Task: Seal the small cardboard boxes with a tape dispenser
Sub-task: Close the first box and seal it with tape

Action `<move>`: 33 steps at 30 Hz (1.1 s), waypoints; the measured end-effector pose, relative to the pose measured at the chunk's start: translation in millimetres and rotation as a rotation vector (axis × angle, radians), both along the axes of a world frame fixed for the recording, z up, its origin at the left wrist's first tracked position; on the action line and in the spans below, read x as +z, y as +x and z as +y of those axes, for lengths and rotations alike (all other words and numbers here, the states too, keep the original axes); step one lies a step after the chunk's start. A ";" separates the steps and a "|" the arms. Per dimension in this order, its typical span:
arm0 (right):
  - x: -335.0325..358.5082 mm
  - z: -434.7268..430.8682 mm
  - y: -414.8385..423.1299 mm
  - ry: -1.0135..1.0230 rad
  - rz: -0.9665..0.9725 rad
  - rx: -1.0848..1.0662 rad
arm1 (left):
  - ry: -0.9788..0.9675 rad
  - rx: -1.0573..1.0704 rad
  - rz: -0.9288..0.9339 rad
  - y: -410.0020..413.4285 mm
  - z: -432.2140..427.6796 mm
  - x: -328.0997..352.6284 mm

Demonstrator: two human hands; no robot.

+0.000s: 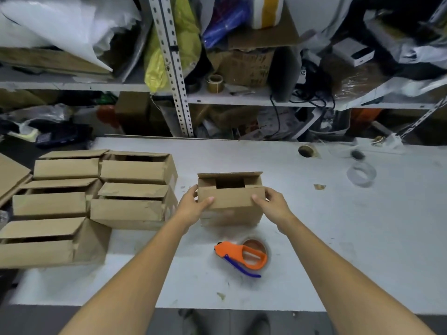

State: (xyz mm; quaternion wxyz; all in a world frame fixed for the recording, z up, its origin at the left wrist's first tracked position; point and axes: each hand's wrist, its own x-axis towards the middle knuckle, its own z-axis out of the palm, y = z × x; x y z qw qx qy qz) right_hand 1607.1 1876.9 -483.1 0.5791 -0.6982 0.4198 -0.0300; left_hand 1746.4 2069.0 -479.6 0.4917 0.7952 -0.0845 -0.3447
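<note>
Plainly, the work is at an early stage: the small cardboard box (229,201) in the middle of the white table (338,238) has no tape on it that I can see, and its top is not closed. The near flap is folded down, the far flap stands up a little, and a dark gap shows between them. The left hand (193,206) grips the box's left end and the right hand (273,204) grips its right end, each with its thumb laid on the near flap, so the two hands are clamped on the box from either side. I judge the step in hand to be folding the flaps flat before taping. The orange tape dispenser (242,256) lies on the table just in front of the box, nearer the person, and nobody is holding it. Off to the left sits a cluster of several more boxes (130,209), packed close together, their flaps loose or ajar and apparently untaped. Nearly all of the sealing seems left to do. A clear tape roll (361,175) lies well off to the right, and cluttered shelves (229,97) stand behind the table.
</note>
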 end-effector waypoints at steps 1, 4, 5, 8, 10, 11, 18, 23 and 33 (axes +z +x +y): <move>-1.4 0.2 -0.6 -0.008 0.004 0.004 | 0.004 -0.004 0.000 2.2 1.0 -2.6; -4.1 3.2 -2.5 -0.005 0.020 0.004 | 0.017 -0.023 -0.007 9.8 3.8 -7.1; -3.8 4.9 -2.1 -0.010 0.030 -0.006 | 0.008 -0.034 -0.016 13.3 3.9 -7.6; -5.1 8.1 0.2 -0.029 0.031 -0.019 | -0.029 -0.068 -0.065 22.3 5.7 -7.2; -5.0 9.6 2.5 -0.046 0.039 -0.022 | -0.058 -0.088 -0.095 29.6 6.2 -10.6; -3.7 11.3 3.6 -0.049 0.046 -0.028 | -0.069 -0.099 -0.109 31.7 7.0 -13.3; 5.4 29.6 -7.9 -0.158 0.202 -0.087 | -0.142 -0.050 -0.097 24.9 10.9 -26.9; -5.3 54.2 -32.4 -0.285 0.363 -0.036 | -0.159 -0.039 -0.089 26.1 11.1 -31.1; -47.2 117.2 -50.4 -0.683 0.557 0.272 | -0.173 -0.060 -0.139 32.9 10.9 -50.4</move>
